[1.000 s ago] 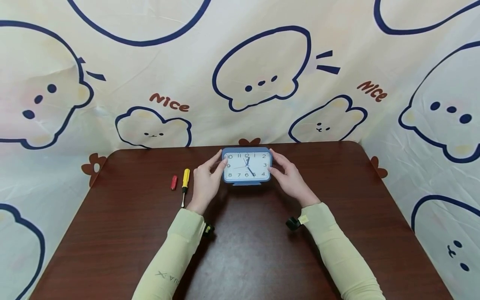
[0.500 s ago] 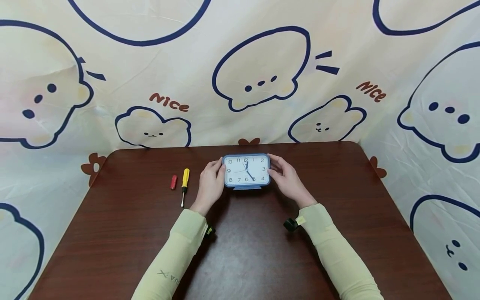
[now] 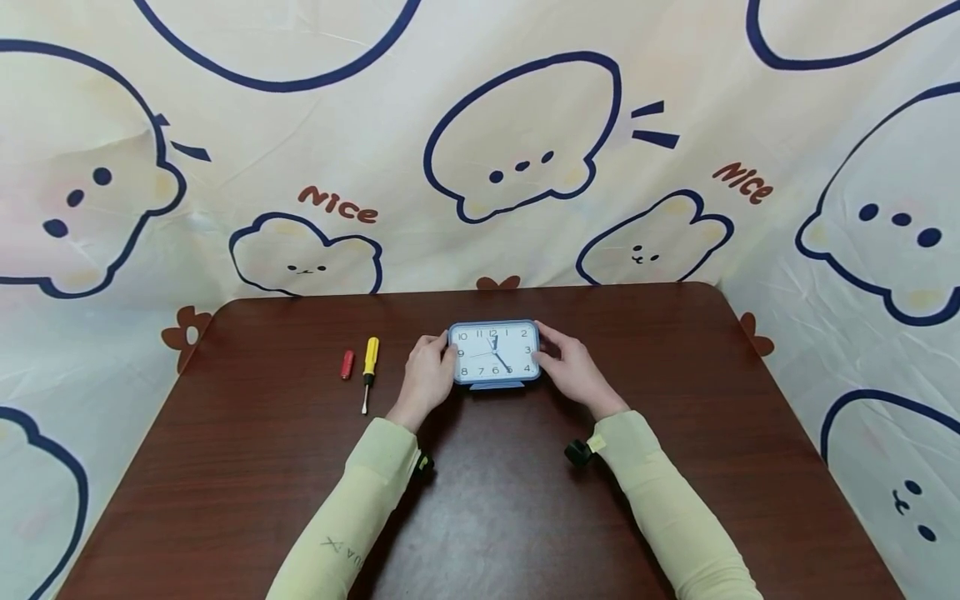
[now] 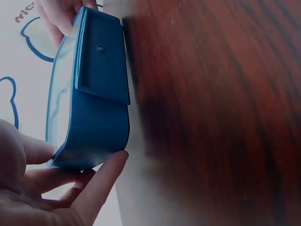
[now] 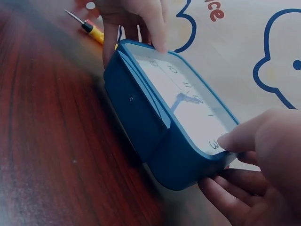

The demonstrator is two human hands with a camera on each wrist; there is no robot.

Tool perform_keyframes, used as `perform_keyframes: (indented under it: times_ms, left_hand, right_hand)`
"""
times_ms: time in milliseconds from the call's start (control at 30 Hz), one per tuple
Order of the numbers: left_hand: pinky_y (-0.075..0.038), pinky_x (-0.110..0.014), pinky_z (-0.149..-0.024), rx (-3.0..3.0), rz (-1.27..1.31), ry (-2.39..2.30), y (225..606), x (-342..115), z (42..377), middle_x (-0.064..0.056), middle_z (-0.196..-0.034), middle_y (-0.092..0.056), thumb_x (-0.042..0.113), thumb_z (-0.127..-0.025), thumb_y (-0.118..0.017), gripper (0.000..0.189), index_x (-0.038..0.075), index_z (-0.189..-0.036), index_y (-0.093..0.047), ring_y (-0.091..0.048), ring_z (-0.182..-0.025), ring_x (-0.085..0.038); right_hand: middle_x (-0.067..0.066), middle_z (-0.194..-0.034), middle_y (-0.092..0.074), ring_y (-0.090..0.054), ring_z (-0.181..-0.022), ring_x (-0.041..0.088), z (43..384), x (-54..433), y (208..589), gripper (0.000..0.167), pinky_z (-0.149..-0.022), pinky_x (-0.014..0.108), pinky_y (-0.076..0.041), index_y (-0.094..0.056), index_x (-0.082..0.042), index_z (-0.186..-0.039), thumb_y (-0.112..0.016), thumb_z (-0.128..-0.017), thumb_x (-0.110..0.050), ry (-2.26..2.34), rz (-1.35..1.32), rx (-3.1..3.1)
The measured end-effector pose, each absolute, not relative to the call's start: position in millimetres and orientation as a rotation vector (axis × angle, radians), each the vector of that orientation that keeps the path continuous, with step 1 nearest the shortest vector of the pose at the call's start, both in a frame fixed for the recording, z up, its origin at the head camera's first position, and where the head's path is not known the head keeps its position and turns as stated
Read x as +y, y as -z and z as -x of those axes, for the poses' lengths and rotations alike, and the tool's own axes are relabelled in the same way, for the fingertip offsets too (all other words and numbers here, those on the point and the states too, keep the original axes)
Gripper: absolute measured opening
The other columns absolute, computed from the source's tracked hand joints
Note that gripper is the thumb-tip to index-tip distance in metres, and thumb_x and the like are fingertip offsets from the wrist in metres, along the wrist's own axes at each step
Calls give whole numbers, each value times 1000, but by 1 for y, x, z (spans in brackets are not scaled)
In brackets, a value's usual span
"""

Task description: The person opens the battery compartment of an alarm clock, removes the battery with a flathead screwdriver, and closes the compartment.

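Observation:
A blue rectangular alarm clock (image 3: 495,352) with a white dial is held between both hands near the back middle of the table. My left hand (image 3: 429,371) grips its left side, thumb along the front edge and fingers behind. From the other side my right hand (image 3: 573,371) pinches it, and in the right wrist view the thumb (image 5: 237,136) presses the dial's edge by the 3. The dial faces up toward the head camera. In the left wrist view, the clock's underside (image 4: 101,52) shows a flat foot with a small screw. Its back is hidden.
Left of the clock, a yellow-handled screwdriver (image 3: 371,367) lies on the dark brown wooden table (image 3: 495,500). Beside it is a small red cylinder (image 3: 347,365). A cartoon-printed cloth (image 3: 405,150) rises behind the table's back edge and along both sides.
Both hands have brought the clock down the head view, a little nearer to the person. The screwdriver and the red cylinder have stayed in place.

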State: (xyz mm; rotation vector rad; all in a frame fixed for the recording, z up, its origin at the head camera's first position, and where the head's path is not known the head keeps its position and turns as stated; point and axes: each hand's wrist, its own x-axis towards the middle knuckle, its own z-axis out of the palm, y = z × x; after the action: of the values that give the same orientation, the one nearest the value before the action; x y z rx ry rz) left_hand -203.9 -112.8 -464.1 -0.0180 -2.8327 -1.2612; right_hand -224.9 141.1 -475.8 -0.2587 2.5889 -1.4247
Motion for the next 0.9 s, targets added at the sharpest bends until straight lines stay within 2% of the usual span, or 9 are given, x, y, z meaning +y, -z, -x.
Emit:
perform_keyframes:
  times_ms: [167, 333, 367, 500, 600, 667, 733, 900]
  left_hand:
    - [-48, -49, -96, -2844, -16, 1253, 470, -113, 209, -24, -141, -54, 19, -108, -50, 47, -4, -148, -48, -56, -122, -36]
    - [-51, -44, -87, -2852, -45, 1242, 476, -110, 214, -19, -143, -56, 14, -105, -55, 45, 1, -147, -52, -63, -110, -34]
    - [-51, -44, -83, -2849, -38, 1237, 477, -110, 215, -20, -142, -57, 13, -104, -56, 44, 1, -147, -53, -65, -102, -35]
    - [-49, -39, -69, -2833, -13, 1197, 478, -107, 217, -23, -128, -65, 13, -104, -57, 43, 1, -145, -55, -63, -75, -32]
    - [-43, -37, -59, -2851, -19, 1186, 478, -106, 218, -26, -106, -69, 14, -105, -56, 44, 2, -147, -53, -52, -57, -29]
    - [-41, -35, -57, -2871, -20, 1162, 478, -106, 217, -25, -100, -69, 14, -105, -56, 44, 2, -147, -53, -48, -54, -24]
    - [-38, -35, -54, -2893, -20, 1167, 478, -106, 217, -22, -84, -65, 14, -105, -55, 45, 3, -149, -51, -43, -49, -23]
    - [-36, -33, -52, -2906, -1, 1163, 476, -105, 217, -15, -69, -57, 14, -106, -54, 45, 3, -149, -51, -37, -44, -20]
  right_hand:
    - [9, -160, -38, -34, -146, 24, 229, 142, 479, 61, -116, 47, -31, -34, -14, -160, -59, -106, -24, 1361, 257, 2596]
    - [7, -162, -35, -30, -148, 24, 234, 144, 486, 59, -117, 46, -29, -35, -15, -160, -57, -107, -25, 1375, 191, 2519]
    - [6, -162, -35, -31, -148, 24, 235, 144, 487, 59, -117, 46, -29, -35, -16, -160, -58, -106, -25, 1383, 180, 2511]
    - [6, -161, -37, -31, -147, 24, 239, 147, 487, 59, -117, 47, -29, -38, -17, -159, -59, -105, -27, 1393, 145, 2507]
    - [5, -161, -37, -31, -147, 24, 239, 148, 487, 58, -117, 48, -28, -39, -18, -159, -60, -105, -28, 1392, 132, 2501]
    - [5, -161, -37, -31, -147, 24, 238, 148, 488, 58, -117, 48, -28, -39, -18, -159, -60, -105, -28, 1389, 128, 2487]
    - [5, -161, -36, -31, -147, 24, 238, 149, 489, 59, -117, 48, -28, -38, -19, -159, -60, -105, -28, 1393, 120, 2475]
    - [4, -161, -37, -30, -147, 23, 239, 151, 488, 59, -117, 48, -28, -39, -20, -159, -61, -105, -28, 1404, 93, 2466]
